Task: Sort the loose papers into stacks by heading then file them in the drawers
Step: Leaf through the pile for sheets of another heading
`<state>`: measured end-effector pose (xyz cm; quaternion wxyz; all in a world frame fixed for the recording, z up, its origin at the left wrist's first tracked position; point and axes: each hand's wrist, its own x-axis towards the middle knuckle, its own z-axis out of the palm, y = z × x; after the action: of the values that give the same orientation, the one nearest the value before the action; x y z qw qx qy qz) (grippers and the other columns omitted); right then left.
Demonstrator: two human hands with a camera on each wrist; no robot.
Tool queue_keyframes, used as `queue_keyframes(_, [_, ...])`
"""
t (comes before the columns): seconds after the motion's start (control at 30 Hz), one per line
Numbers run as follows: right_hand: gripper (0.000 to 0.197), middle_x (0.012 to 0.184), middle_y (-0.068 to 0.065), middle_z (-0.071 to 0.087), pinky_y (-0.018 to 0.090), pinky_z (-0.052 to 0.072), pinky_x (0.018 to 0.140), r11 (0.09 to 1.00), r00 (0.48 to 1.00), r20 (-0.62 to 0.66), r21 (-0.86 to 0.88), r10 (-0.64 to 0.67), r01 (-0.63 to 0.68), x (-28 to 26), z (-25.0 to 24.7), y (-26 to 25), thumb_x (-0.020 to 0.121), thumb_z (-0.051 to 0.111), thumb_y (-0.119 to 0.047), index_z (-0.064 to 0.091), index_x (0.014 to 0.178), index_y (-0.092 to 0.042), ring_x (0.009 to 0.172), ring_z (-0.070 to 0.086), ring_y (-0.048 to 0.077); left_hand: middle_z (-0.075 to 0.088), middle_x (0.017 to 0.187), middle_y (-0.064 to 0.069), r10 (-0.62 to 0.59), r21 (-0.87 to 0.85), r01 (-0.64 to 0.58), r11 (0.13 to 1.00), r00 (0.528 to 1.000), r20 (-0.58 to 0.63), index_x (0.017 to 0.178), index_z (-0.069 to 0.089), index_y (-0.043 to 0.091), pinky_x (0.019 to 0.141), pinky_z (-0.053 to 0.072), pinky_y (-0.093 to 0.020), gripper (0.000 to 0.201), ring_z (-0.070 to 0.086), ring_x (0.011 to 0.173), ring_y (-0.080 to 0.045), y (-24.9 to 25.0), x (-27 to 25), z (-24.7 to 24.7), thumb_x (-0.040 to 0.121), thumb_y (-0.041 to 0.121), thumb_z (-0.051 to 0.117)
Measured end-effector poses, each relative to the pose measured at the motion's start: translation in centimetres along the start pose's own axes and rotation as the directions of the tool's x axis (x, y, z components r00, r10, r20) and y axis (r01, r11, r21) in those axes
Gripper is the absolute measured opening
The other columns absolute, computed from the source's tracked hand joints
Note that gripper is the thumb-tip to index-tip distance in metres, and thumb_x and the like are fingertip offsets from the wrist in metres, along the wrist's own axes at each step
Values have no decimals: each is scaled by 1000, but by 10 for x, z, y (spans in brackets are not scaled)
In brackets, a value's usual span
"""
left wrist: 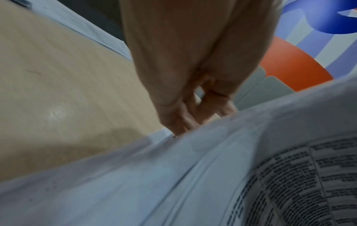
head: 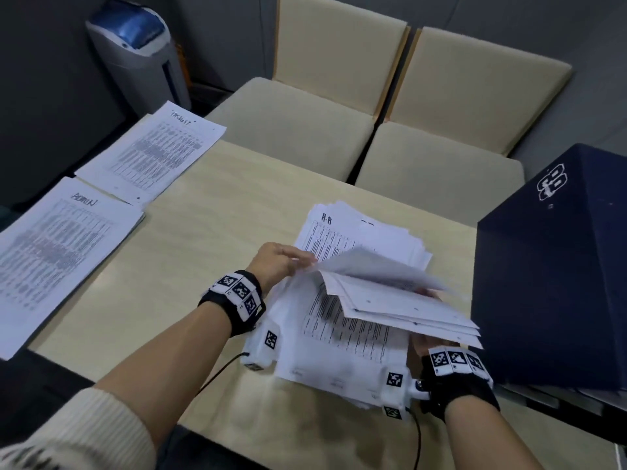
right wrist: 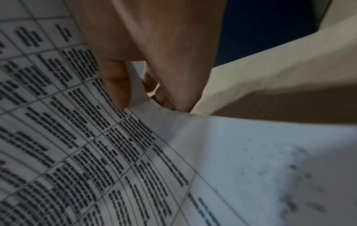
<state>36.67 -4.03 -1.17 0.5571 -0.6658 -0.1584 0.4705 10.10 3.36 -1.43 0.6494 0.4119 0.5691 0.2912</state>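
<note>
A loose pile of printed sheets (head: 339,337) lies on the table in front of me. My left hand (head: 302,262) pinches the left edge of a lifted bundle of sheets (head: 400,300). In the left wrist view, my fingers (left wrist: 185,119) curl onto that paper edge (left wrist: 193,175). My right hand (head: 424,342) holds the bundle from below, mostly hidden by it. The right wrist view has the thumb (right wrist: 115,85) pressed on a printed sheet (right wrist: 115,152). An "H-R" headed stack (head: 356,232) lies just beyond. Two sorted stacks sit at the left: one headed "ADMIN" (head: 57,252) and another farther back (head: 152,150).
A dark navy drawer cabinet (head: 556,266) stands at the table's right edge, close to my right hand. Bare light wood tabletop (head: 220,205) separates the stacks. Two beige chairs (head: 305,123) (head: 458,157) stand behind the table. A grey and blue bin (head: 135,52) sits at the far left.
</note>
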Motion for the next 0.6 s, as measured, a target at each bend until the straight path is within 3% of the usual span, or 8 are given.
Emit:
queue_keyframes(0.03, [59,119,-1,55,31,40,89,984,991,33,-128,131,-126,6,-12,18,85,73,-34,51,132,-6,114,56,25,75,96,-3,12,86,0,996,991,-133,79,78,14,94,50,-34,41,65,110,-32,-4,5,1,75,-17,51])
queue_keyframes(0.1, [54,145,15,43,39,40,100,937,960,-148,-224,237,-266,23,-44,45,98,56,-14,35,146,-1,131,46,31,72,95,-4,83,375,41,926,947,-309,85,72,18,87,53,-32,24,66,102,-31,-8,11,2,82,-1,58])
queue_keyframes(0.13, [63,158,16,26,40,37,108,921,956,-170,-271,240,-279,27,-41,51,101,49,-16,18,154,-2,141,36,33,71,96,-6,95,518,89,851,943,-319,89,70,15,84,53,-33,9,66,97,-30,-7,12,2,84,11,64])
queue_keyframes(0.2, [79,165,5,-2,41,32,114,842,976,-171,-499,138,-206,19,-48,52,101,47,-30,-12,153,-20,149,20,29,70,92,-10,93,730,133,670,961,-260,89,67,7,75,53,-34,24,64,88,-30,-7,17,0,86,31,69])
queue_keyframes(0.3, [75,164,1,-6,28,42,97,741,978,-165,-639,129,-206,3,-57,42,102,44,-34,-8,156,-26,145,29,27,68,86,-12,125,861,41,507,985,-121,73,57,12,63,43,-29,24,59,77,-30,-4,20,1,88,30,62])
queue_keyframes(0.37, [62,164,12,14,22,45,91,654,966,-191,-711,176,-259,-8,-55,35,105,39,-27,9,158,-13,139,39,27,63,81,-11,150,895,-15,445,987,-58,71,53,14,62,38,-29,25,54,74,-29,-3,23,-1,92,26,54])
queue_keyframes(0.5, [62,163,12,12,32,28,111,600,975,-187,-769,117,-219,-16,-57,24,103,46,-20,13,155,-11,142,32,29,66,78,-13,280,871,-161,464,960,28,77,63,7,61,40,-32,27,58,74,-32,2,18,-7,96,24,55])
queue_keyframes(0.6, [69,158,8,26,39,33,110,682,982,-181,-711,54,-169,-18,-47,20,95,58,-22,22,154,-12,134,40,34,70,82,-11,328,671,-319,670,937,118,90,71,8,71,48,-32,10,59,71,-23,0,12,-13,92,10,62])
